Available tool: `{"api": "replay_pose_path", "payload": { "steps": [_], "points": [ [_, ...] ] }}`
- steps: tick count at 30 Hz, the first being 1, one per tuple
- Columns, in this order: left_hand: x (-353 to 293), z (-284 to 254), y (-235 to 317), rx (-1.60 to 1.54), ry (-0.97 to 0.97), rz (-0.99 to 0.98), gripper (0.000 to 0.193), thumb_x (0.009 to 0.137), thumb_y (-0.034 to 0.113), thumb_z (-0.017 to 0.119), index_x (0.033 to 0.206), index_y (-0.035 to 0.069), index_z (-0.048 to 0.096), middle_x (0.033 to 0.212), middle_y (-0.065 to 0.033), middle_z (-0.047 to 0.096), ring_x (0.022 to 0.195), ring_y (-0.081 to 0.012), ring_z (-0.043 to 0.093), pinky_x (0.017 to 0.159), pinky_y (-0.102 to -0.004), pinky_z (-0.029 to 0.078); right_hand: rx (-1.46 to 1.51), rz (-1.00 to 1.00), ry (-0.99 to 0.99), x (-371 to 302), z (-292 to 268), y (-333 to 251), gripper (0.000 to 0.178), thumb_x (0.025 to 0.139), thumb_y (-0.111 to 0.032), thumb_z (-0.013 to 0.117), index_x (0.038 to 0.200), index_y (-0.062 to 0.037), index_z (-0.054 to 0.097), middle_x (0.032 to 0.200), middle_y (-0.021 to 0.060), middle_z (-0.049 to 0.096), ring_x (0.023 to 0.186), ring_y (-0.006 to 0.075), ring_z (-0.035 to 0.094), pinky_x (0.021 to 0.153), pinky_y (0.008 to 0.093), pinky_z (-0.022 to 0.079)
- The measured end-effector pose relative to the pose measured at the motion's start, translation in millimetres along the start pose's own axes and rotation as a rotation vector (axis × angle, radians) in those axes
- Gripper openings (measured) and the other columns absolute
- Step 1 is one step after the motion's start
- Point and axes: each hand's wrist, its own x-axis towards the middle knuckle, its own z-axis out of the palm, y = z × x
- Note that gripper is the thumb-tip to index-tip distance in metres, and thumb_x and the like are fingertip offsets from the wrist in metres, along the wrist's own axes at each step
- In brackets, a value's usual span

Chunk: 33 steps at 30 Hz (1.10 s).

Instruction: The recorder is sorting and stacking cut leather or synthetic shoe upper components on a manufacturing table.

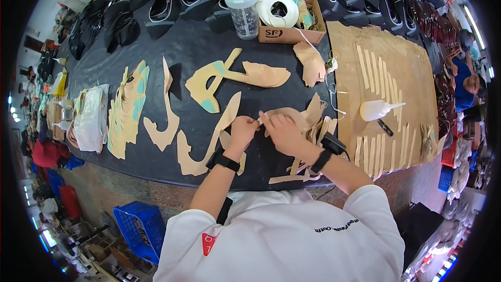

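Both my hands meet over the black table's near middle, fingertips almost touching. My left hand (243, 131) is closed, thumb and finger pinched at the edge of a tan shoe-upper piece (296, 117). Bent over the same piece, my right hand (282, 131) presses its fingers together on it; the fingertips are partly hidden. Left of my left hand lies a curved tan cut piece (194, 159). Beside my right wrist is a loose pile of tan pieces (314, 109) and strips. Farther off, a tan piece with green patches (209, 86) lies joined to a longer one.
To the right, a cardboard sheet (348, 47) carries tan strips (378, 73), a glue bottle (371, 110) and a dark slim tool (385, 127). At the back stand a water bottle (244, 18), a small carton (291, 35) and black shoes (162, 8). Stacked pieces (128, 109) lie left.
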Motion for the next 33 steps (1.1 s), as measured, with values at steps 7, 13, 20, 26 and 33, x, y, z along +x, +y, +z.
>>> {"api": "replay_pose_path", "payload": {
  "steps": [7, 13, 20, 26, 33],
  "points": [
    [-61, 7, 24, 0.036, 0.186, 0.055, 0.036, 0.092, 0.021, 0.05, 0.118, -0.005, 0.049, 0.079, -0.0143, 0.065, 0.071, -0.0205, 0.065, 0.064, -0.0286, 0.049, -0.13, -0.159, 0.005, 1, -8, 34, 0.018, 0.07, -0.013, 0.056, 0.086, -0.0066, 0.063, 0.076, 0.0026, 0.054, 0.085, 0.0186, 0.054, 0.089, 0.0348, 0.039],
    [-109, -3, -23, 0.778, 0.093, 0.663, 0.053, 0.084, 0.019, 0.056, 0.132, 0.004, 0.04, 0.134, -0.0184, 0.043, 0.124, -0.0302, 0.042, 0.099, -0.0434, 0.033, -0.108, -0.273, 0.164, 17, -20, 48, 0.012, 0.069, -0.012, 0.056, 0.078, -0.0079, 0.062, 0.08, 0.0011, 0.056, 0.091, 0.0162, 0.054, 0.095, 0.0382, 0.035],
    [-124, 0, -40, 0.998, -0.006, 0.661, 0.064, 0.083, 0.037, 0.057, 0.14, 0.017, 0.035, 0.145, -0.014, 0.029, 0.134, -0.0292, 0.026, 0.108, -0.0481, 0.018, -0.133, -0.243, 0.106, 20, -36, 61, 0.014, 0.071, -0.014, 0.057, 0.082, -0.0082, 0.063, 0.084, -0.0001, 0.057, 0.1, 0.0151, 0.053, 0.097, 0.0396, 0.031],
    [-125, 2, -38, 1.002, -0.042, 0.673, 0.069, 0.084, 0.046, 0.053, 0.14, 0.011, 0.034, 0.146, -0.0147, 0.028, 0.135, -0.0287, 0.025, 0.108, -0.0505, 0.015, -0.168, -0.176, -0.006, 19, -26, 70, 0.028, 0.071, -0.018, 0.062, 0.097, -0.0082, 0.06, 0.107, 0.0032, 0.058, 0.111, 0.0178, 0.05, 0.098, 0.0406, 0.029],
    [-120, 3, -45, 1.054, -0.052, 0.724, 0.071, 0.085, 0.053, 0.046, 0.139, 0.007, 0.035, 0.147, -0.0073, 0.03, 0.136, -0.022, 0.024, 0.108, -0.0537, 0.013, 0.022, 0.011, 0.107, -8, -49, 23, 0.045, 0.066, -0.009, 0.061, 0.11, -0.0063, 0.057, 0.111, 0.0068, 0.056, 0.11, 0.023, 0.05, 0.092, 0.0408, 0.033]
  ]
}}
